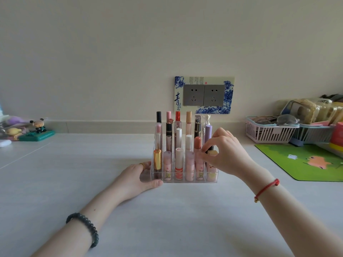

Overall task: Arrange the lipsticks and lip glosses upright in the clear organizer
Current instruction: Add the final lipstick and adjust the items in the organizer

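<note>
Organizer point(193, 181), clear, sits mid-table point(167, 219) w/ lipsticks point(178, 164) standing upright in rows. L hand point(138, 176) grips its front-left corner, thumb on front wall. R hand point(226, 154) pinches tan cap of pink tube point(213, 152) standing in front-right slot, fingers curled round it.

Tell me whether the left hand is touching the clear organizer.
Touching. Head view shows the left hand gripping the clear organizer at its left end, thumb on the front corner.
</note>
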The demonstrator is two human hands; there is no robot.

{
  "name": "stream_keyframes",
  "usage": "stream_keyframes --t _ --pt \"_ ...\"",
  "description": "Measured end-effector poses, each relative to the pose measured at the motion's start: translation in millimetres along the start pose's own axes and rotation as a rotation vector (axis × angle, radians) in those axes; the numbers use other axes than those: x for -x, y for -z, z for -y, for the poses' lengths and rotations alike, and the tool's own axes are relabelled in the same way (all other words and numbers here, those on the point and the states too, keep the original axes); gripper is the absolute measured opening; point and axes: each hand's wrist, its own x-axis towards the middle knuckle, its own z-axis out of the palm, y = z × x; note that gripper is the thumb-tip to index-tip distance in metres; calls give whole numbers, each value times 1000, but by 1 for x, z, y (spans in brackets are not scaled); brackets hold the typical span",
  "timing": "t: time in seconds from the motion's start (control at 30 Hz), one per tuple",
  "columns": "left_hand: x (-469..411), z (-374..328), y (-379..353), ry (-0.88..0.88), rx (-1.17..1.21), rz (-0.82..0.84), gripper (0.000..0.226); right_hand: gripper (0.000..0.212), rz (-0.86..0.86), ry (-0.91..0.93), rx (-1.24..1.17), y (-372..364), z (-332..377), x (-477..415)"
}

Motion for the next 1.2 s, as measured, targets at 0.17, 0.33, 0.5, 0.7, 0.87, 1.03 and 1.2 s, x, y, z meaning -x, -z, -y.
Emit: stream_keyframes --t 0.17,0.33,0.5,0.7,0.87,1.03,1.2 --pt "0 1 0 -29 12 -4 60 19 2 -1 0 0 0 0" --pt "0 1 0 -35 11 -4 61 22 -1 -19 -20 0 0 -1" --pt "0 2 1 -42 8 -3 58 22 -98 -59 -63 3 -1 -11" --pt "1 3 1 -76 39 -11 49 21 -54 -98 -63 2 1 -32" --pt "-1 4 0 -73 21 -20 55 20 10 -92 -92 -2 1 -37" --pt "-1 4 0 -75 19 -18 55 21 -6 -121 -79 -3 -1 -38" --pt "-2 6 0 -70 10 3 61 20 -42 -137 -100 -4 0 -37"
